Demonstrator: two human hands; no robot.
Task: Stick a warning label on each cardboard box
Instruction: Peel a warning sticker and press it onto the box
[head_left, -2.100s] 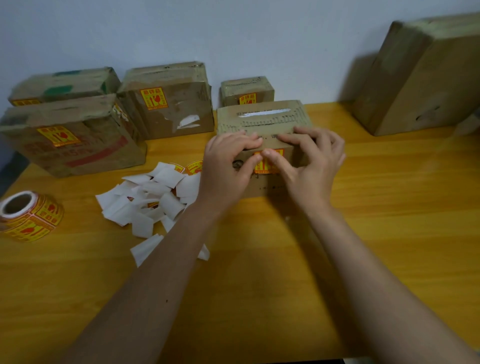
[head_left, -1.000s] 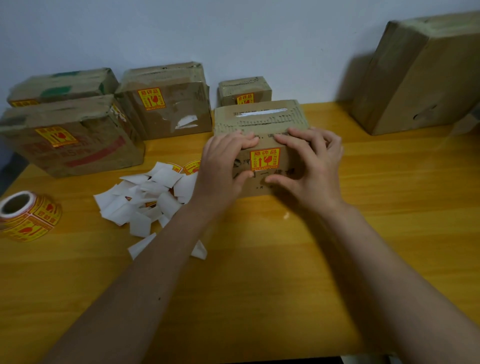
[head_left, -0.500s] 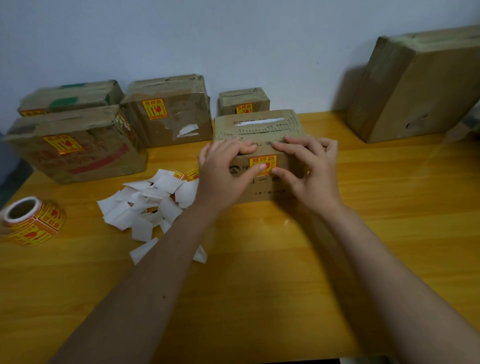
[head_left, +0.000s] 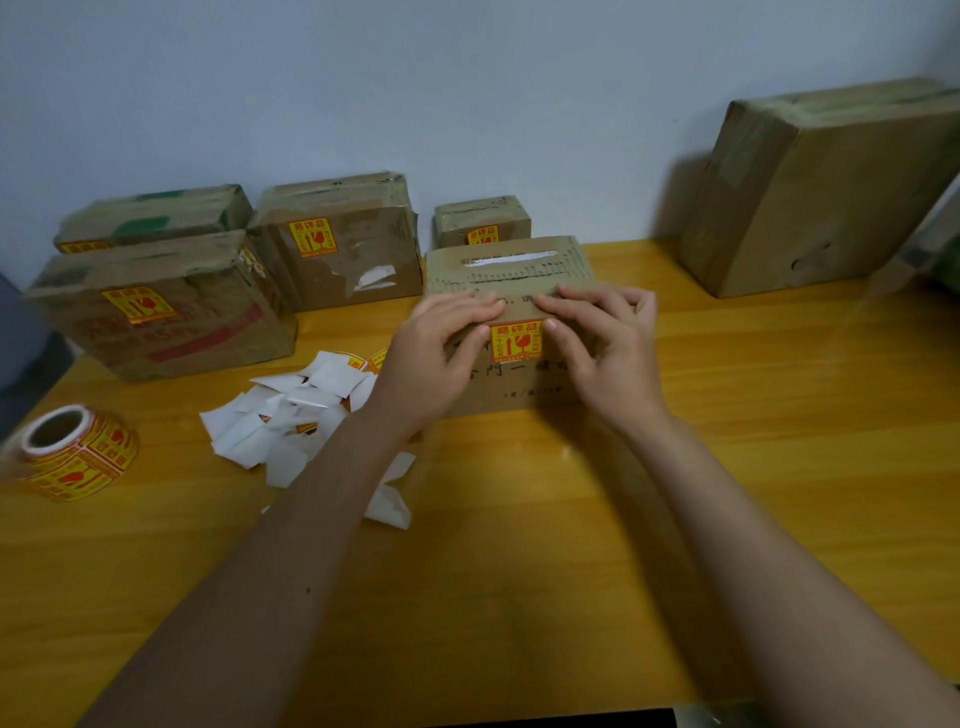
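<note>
A small cardboard box (head_left: 506, 265) stands in the middle of the wooden table, its front face towards me. A yellow and red warning label (head_left: 517, 340) is stuck on that face. My left hand (head_left: 436, 353) grips the box's left side, fingers over the top edge, thumb beside the label. My right hand (head_left: 608, 348) holds the right side the same way, thumb at the label's right edge. A roll of warning labels (head_left: 75, 452) lies at the far left.
Several labelled boxes stand at the back left: (head_left: 161, 306), (head_left: 337, 244), (head_left: 483, 223), (head_left: 150, 215). A large box without a visible label (head_left: 826, 187) leans at the back right. A heap of white backing papers (head_left: 291, 415) lies left of my left arm.
My thumbs have slid off the label to its two sides, so the whole label now shows. The view has tilted down a little; the box has stayed in place.
</note>
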